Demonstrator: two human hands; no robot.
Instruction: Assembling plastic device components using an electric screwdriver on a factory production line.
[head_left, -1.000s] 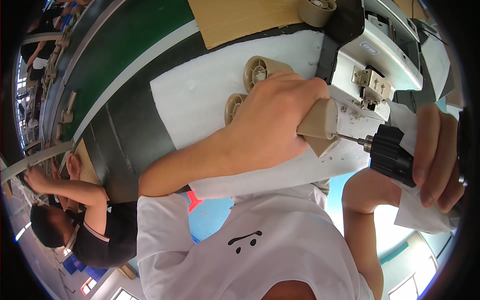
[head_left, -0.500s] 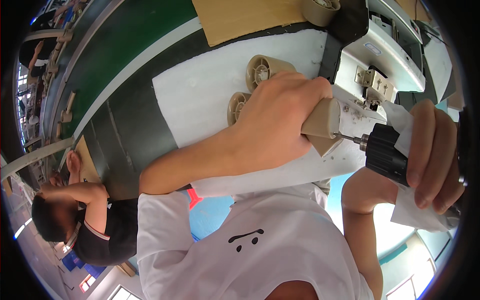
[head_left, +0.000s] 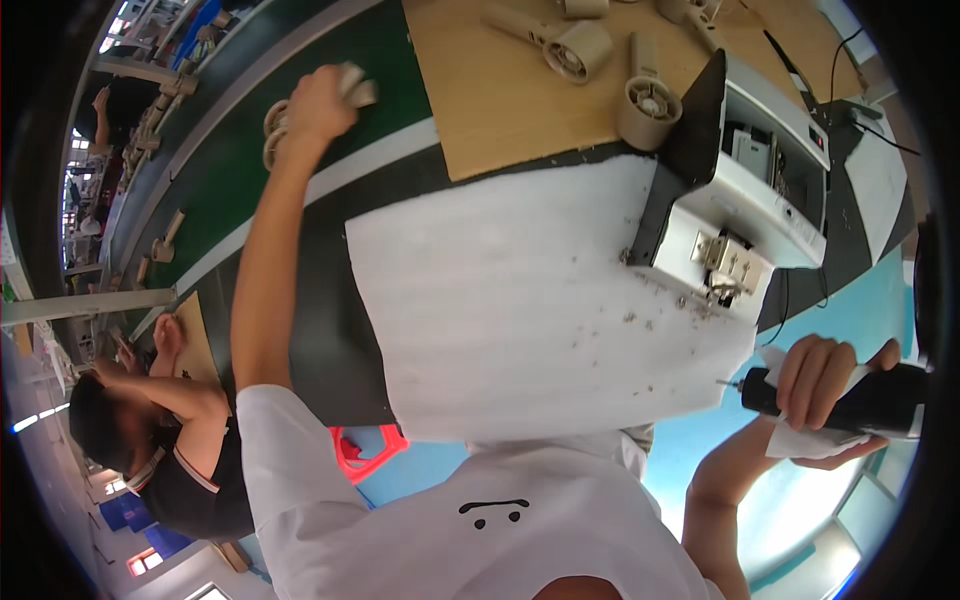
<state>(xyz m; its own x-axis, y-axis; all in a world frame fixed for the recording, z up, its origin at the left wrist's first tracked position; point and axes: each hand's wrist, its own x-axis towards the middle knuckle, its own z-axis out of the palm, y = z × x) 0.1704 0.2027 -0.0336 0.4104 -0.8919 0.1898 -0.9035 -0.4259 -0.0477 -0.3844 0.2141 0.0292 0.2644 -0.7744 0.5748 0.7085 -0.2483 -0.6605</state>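
My left hand (head_left: 318,108) is stretched out to the far left, over the green conveyor belt (head_left: 390,85). Its fingers are closed round beige handheld fans (head_left: 357,88); two round heads show left of the wrist and handle ends stick out on the right. Slight blur hides whether the fans touch the belt. My right hand (head_left: 815,385) grips a black electric screwdriver (head_left: 875,402) wrapped in white cloth or paper. The screwdriver's thin bit points left, past the near right edge of a white foam sheet (head_left: 480,300).
Several beige fans (head_left: 650,105) lie on brown cardboard (head_left: 480,120) at the back. A silver and black screw feeder (head_left: 750,210) stands at the right, with small screws (head_left: 645,322) scattered beside it. A co-worker in black (head_left: 190,450) sits at the left.
My left hand has carried the beige fans from the foam sheet to the green belt at the far left. My right hand has drawn the screwdriver back and down, away from the fan.
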